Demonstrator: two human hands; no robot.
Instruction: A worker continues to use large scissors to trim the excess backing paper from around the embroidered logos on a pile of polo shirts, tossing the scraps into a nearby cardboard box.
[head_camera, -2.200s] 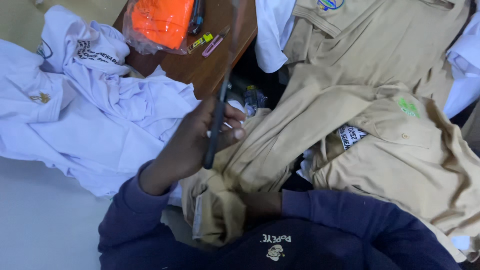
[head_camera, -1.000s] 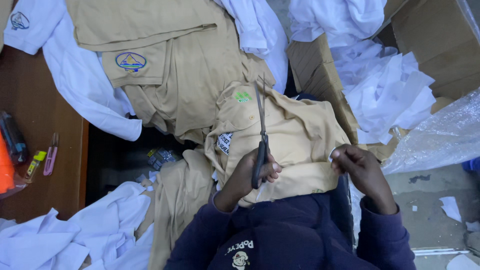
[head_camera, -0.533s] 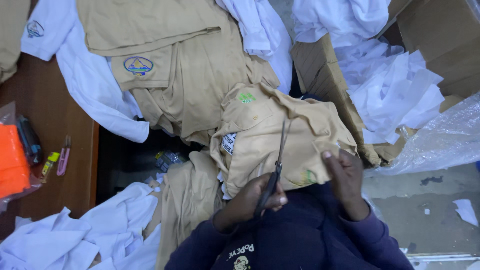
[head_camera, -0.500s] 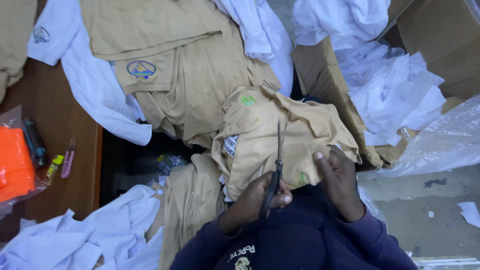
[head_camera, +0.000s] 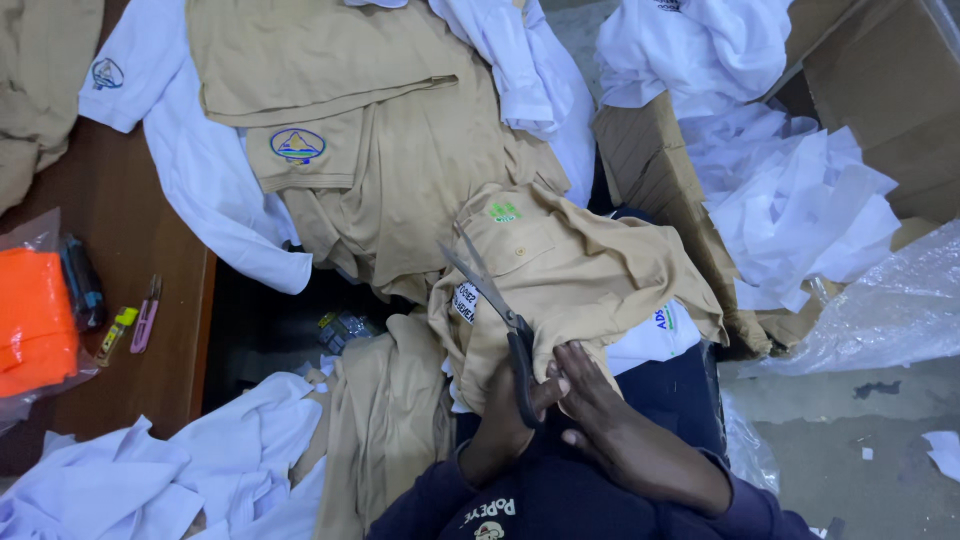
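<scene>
1. Left hand (head_camera: 505, 415): closed round the black handles of the scissors (head_camera: 497, 310), blades parted and pointing up-left over the tan shirt (head_camera: 580, 270).
2. Right hand (head_camera: 600, 410): fingers loosely extended, gripping nothing, fingertips touching the left hand just beside the scissor handles.
3. Tan shirt: bunched on the lap, below a larger spread tan garment (head_camera: 400, 160).
4. Far left, on the wooden counter (head_camera: 140, 260): an orange packet (head_camera: 35, 320).

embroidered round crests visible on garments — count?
2. One on the white shirt sleeve at top left, one on the pocket of the flat tan shirt at top centre. Folded or piled garments may hide more.
</scene>
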